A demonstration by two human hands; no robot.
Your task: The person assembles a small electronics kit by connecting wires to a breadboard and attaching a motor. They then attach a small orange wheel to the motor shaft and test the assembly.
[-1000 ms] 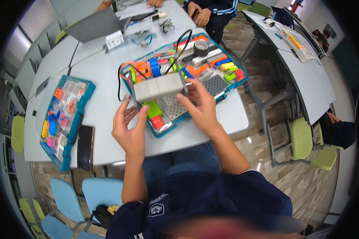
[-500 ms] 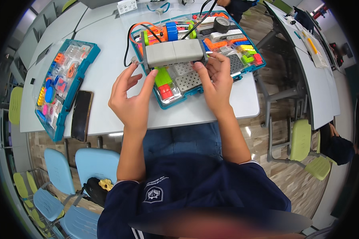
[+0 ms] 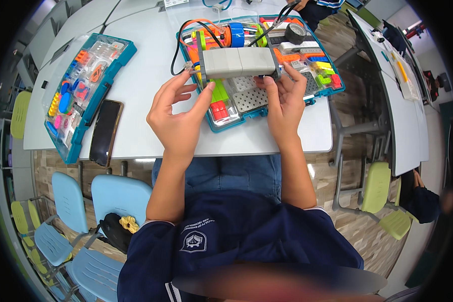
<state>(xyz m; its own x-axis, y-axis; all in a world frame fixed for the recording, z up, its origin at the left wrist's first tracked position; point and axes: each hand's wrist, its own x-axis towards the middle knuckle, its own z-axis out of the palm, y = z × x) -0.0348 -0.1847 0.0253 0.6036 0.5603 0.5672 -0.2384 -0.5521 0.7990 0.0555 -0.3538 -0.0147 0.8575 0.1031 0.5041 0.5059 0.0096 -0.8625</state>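
A model built from kit parts, with a grey block body (image 3: 239, 61), dark side plates and cables, is in front of me above an open parts tray (image 3: 226, 126). At its left end, my left hand (image 3: 178, 116) has its index fingertip on a small axle tip and its thumb by the side plate's lower edge. Around the right end curl the fingers of my right hand (image 3: 287, 103), thumb below the body; a small blue piece shows beside that thumb. Behind the body are a blue wheel (image 3: 236, 35) and orange and black cables. The right fingertips are partly hidden.
Left on the white table lie a teal-edged parts case (image 3: 88, 83) and a dark phone (image 3: 106, 132). A black-and-grey wheel (image 3: 295, 33) sits on the tray's far side. Blue chairs (image 3: 121, 199) stand at the left, green ones (image 3: 376, 186) at the right. Another person (image 3: 317, 10) is at the far side.
The whole view has shifted slightly, so the table things appear displaced. Both hands stay at the model's ends; the right fingers have moved slightly around its end.
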